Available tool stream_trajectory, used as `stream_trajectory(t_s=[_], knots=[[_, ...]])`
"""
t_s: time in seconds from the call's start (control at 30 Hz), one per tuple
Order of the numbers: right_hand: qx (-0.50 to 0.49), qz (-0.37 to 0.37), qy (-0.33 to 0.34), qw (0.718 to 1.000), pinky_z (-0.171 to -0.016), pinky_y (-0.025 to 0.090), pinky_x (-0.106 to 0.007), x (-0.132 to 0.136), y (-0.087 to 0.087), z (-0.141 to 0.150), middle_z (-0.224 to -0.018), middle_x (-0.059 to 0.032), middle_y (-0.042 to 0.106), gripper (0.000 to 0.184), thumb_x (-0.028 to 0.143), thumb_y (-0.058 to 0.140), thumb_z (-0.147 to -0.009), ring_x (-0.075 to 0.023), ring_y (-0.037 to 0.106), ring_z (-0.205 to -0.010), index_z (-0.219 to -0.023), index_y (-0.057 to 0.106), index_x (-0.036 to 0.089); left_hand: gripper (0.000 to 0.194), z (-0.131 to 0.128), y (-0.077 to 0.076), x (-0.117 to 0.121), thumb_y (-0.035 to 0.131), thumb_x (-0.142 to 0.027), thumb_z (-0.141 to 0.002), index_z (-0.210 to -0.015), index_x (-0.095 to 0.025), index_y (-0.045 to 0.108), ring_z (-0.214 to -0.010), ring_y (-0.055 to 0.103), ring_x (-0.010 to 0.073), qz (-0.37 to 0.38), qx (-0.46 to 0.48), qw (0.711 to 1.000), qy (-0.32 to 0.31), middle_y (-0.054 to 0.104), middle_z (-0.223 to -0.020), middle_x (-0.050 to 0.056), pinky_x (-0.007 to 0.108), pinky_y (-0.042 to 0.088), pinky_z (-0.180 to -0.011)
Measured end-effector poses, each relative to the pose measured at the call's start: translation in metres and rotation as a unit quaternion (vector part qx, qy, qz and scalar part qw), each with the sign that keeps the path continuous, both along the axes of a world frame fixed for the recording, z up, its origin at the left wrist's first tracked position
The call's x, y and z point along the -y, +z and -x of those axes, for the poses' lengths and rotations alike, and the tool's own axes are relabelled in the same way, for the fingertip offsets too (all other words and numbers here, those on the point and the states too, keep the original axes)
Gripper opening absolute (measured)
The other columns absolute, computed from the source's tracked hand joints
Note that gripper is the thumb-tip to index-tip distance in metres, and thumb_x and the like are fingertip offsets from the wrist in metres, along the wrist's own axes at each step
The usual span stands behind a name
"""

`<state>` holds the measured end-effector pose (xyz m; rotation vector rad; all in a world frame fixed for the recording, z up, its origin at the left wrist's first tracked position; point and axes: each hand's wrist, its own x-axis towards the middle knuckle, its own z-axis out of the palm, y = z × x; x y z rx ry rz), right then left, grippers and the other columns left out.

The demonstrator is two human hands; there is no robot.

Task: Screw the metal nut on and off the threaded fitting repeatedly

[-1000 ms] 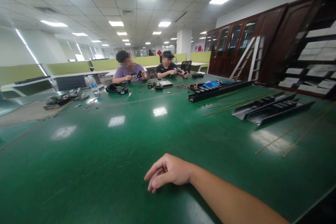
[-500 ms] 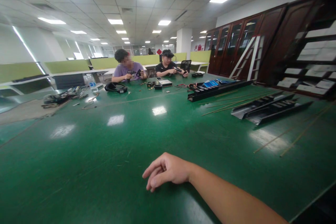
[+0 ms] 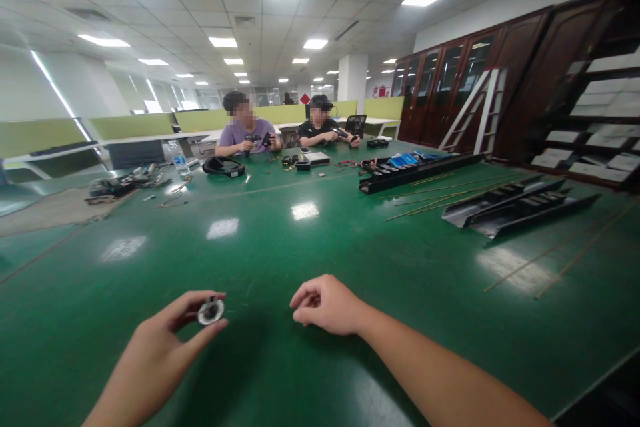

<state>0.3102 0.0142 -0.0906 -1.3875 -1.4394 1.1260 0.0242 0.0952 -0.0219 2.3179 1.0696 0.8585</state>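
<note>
My left hand (image 3: 160,347) is raised over the green table (image 3: 165,267). Its thumb and fingers pinch a small round part with a pale rim and dark centre (image 3: 211,311), its round face turned toward me; its exact kind is not clear. To the right, my right hand (image 3: 327,305) hovers low over the table, fingers curled in and thumb tip close to the index fingertip. Nothing shows between them. A gap of bare table separates the round part from my right hand.
Across the table sit two people, one in a purple shirt (image 3: 257,128), one in black (image 3: 317,125), handling dark tools. Black metal channels (image 3: 535,210) and thin rods (image 3: 425,207) lie at right. A black headset (image 3: 223,167), bottle (image 3: 177,159) and cables are at far left.
My left hand has come into view from the lower left with the small round part in its grip. My right hand has moved slightly right and up, its fingers curling in.
</note>
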Motion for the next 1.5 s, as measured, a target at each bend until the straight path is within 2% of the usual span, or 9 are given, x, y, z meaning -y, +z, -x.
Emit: stream_trajectory(t_s=[0.07, 0.17, 0.27, 0.37, 0.5, 0.63, 0.9, 1.17, 1.5], knots=[[0.094, -0.053, -0.056, 0.993, -0.063, 0.048, -0.023, -0.001, -0.002, -0.002, -0.074, -0.0039, 0.07, 0.016, 0.016, 0.067, -0.073, -0.0125, 0.062, -0.065, -0.088, 0.073, 0.014, 0.037, -0.031, -0.008, 0.001, 0.069, -0.048, -0.081, -0.111, -0.026, 0.069, -0.097, 0.069, 0.0248, 0.009, -0.047, 0.997, -0.056, 0.072, -0.105, 0.005, 0.036, 0.056, -0.089], [0.141, -0.087, -0.054, 0.985, -0.062, 0.047, -0.022, 0.0, -0.004, -0.004, -0.075, -0.003, 0.07, 0.02, 0.012, 0.063, -0.073, -0.0124, 0.062, -0.065, -0.091, 0.071, 0.015, 0.035, -0.061, -0.027, 0.009, 0.064, -0.039, -0.085, -0.119, -0.027, 0.063, -0.105, 0.065, 0.0236, 0.01, -0.055, 0.994, -0.091, 0.069, -0.113, 0.004, 0.039, 0.053, -0.095], [0.143, -0.094, -0.026, 0.985, -0.059, 0.046, -0.021, 0.002, -0.005, -0.001, -0.077, -0.0018, 0.07, 0.025, 0.013, 0.065, -0.072, -0.0117, 0.062, -0.063, -0.096, 0.069, 0.016, 0.029, -0.065, -0.045, 0.017, 0.064, -0.034, -0.086, -0.114, -0.026, 0.062, -0.102, 0.065, 0.0216, 0.023, -0.053, 0.994, -0.096, 0.069, -0.11, 0.003, 0.035, 0.053, -0.091], [0.157, -0.122, -0.012, 0.98, -0.063, 0.046, -0.022, 0.005, -0.003, 0.003, -0.084, -0.0016, 0.07, 0.031, 0.019, 0.071, -0.07, -0.0121, 0.062, -0.067, -0.101, 0.068, 0.018, 0.022, -0.058, -0.054, 0.021, 0.064, -0.032, -0.087, -0.108, -0.026, 0.062, -0.096, 0.065, 0.0206, 0.02, -0.063, 0.991, -0.12, 0.067, -0.102, 0.003, 0.032, 0.053, -0.084], [0.178, -0.144, 0.006, 0.973, -0.064, 0.045, -0.023, 0.008, 0.003, 0.008, -0.085, -0.001, 0.069, 0.036, 0.023, 0.076, -0.067, -0.0136, 0.061, -0.071, -0.102, 0.068, 0.019, 0.019, -0.053, -0.054, 0.023, 0.062, -0.031, -0.089, -0.107, -0.025, 0.062, -0.089, 0.063, 0.0201, -0.008, -0.051, 0.988, -0.147, 0.065, -0.097, 0.005, 0.029, 0.053, -0.078], [0.198, -0.156, 0.016, 0.968, -0.067, 0.044, -0.024, 0.01, 0.008, 0.009, -0.087, -0.001, 0.069, 0.038, 0.028, 0.08, -0.067, -0.0151, 0.061, -0.075, -0.102, 0.069, 0.021, 0.02, -0.054, -0.051, 0.024, 0.062, -0.03, -0.09, -0.109, -0.027, 0.061, -0.093, 0.063, 0.02, -0.034, -0.028, 0.987, -0.154, 0.065, -0.1, 0.004, 0.028, 0.053, -0.08], [0.205, -0.185, 0.013, 0.961, -0.071, 0.044, -0.025, 0.011, 0.007, 0.011, -0.09, -0.0013, 0.069, 0.038, 0.026, 0.081, -0.066, -0.0157, 0.061, -0.079, -0.102, 0.069, 0.02, 0.025, -0.052, -0.058, 0.025, 0.064, -0.028, -0.088, -0.113, -0.027, 0.06, -0.096, 0.065, 0.0206, -0.022, -0.021, 0.99, -0.136, 0.067, -0.103, 0.004, 0.03, 0.053, -0.084], [0.201, -0.219, 0.033, 0.954, -0.075, 0.045, -0.024, 0.013, 0.01, 0.014, -0.088, -0.0019, 0.068, 0.031, 0.029, 0.079, -0.07, -0.0151, 0.062, -0.08, -0.099, 0.071, 0.019, 0.018, -0.052, -0.056, 0.028, 0.061, -0.025, -0.09, -0.107, -0.027, 0.058, -0.092, 0.063, 0.0183, -0.005, -0.034, 0.988, -0.152, 0.064, -0.1, 0.002, 0.028, 0.05, -0.081], [0.207, -0.232, 0.048, 0.949, -0.071, 0.046, -0.024, 0.012, 0.005, 0.016, -0.082, -0.0021, 0.069, 0.023, 0.028, 0.076, -0.072, -0.0152, 0.063, -0.075, -0.093, 0.073, 0.018, 0.021, -0.055, -0.063, 0.028, 0.063, -0.02, -0.088, -0.107, -0.028, 0.058, -0.091, 0.062, 0.016, -0.021, -0.011, 0.985, -0.17, 0.063, -0.099, 0.0, 0.026, 0.05, -0.081]])
